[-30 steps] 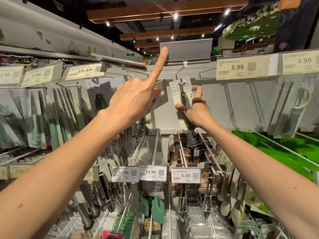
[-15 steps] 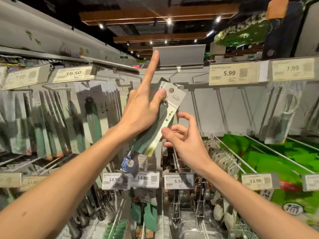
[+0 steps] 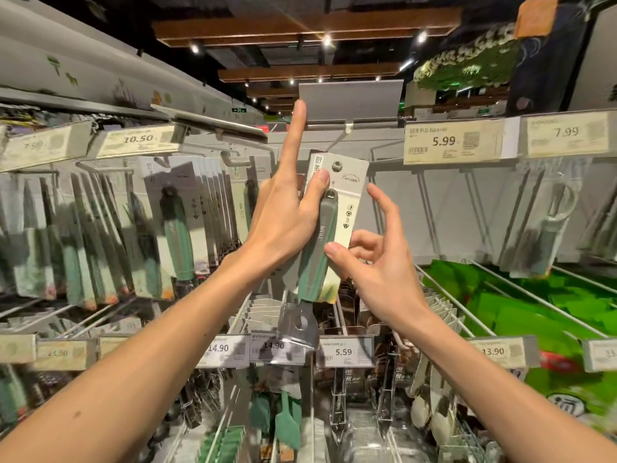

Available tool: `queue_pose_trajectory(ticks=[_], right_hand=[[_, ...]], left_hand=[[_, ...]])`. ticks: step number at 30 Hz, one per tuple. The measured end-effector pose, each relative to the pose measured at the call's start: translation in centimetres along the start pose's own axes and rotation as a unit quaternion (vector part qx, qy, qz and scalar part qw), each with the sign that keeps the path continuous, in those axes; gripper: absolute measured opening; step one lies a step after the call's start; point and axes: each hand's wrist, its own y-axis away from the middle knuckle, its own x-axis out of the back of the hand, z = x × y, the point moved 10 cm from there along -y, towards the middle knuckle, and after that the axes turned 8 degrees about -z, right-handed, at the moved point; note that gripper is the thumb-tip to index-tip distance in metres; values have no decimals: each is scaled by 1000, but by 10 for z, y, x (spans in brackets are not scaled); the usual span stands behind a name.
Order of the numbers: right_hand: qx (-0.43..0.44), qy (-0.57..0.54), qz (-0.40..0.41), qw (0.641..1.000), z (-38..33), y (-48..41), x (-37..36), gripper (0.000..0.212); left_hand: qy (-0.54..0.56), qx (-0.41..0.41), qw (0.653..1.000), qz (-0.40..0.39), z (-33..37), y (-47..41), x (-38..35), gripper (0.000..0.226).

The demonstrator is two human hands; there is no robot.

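Item: carded kitchen tool (image 3: 329,228), one, held centre frame in front of the peg racks, upright with a slight tilt.
Card print: backing card (image 3: 350,192) reads "KITCHEN" beside Chinese characters (partly covered by the thumb); round hang hole at the top.
Materials: green matte handle (image 3: 317,259); flat metal head (image 3: 298,324) with a round hole, pointing down.
Left hand (image 3: 283,225): thumb pinches the card front against the palm; index finger straight up, its tip at the blank sign plate (image 3: 350,98).
Right hand (image 3: 377,272): thumb tip touches the handle; fingers spread, index raised clear of the card.
Price tags (image 3: 447,142): seven readable: 10.50, 5.99, 7.99 far; 14.90, 14.90, 5.59, 13.90 near.
Left rack: green-handled carded tools (image 3: 177,228) on pegs, blurred.
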Motion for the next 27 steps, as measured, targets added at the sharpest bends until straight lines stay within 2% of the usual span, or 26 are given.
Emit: queue_pose_trajectory(ticks=[6,14,16,18,20,23,27], right_hand=[[-17,39,-3,999,1,-2,8,98],[-24,46,19,998,10,-3,17,89],[-24,67,25,997,15,-4,22,84],[-25,113,33,993,22,-5,29,78],[-22,144,37,989,27,-11,33,72],[-30,168,25,985,34,-26,30,72],[-53,162,6,985,53,-52,29,78]], left_hand=[[-27,10,999,36,-5,0,-5,81],[-45,5,998,50,13,0,-6,92],[-15,31,998,49,3,11,-10,104],[72,98,992,44,-16,33,-21,110],[113,158,981,32,-28,49,-38,93],[159,224,960,56,-58,50,-50,61],[144,268,951,50,-90,33,-59,61]])
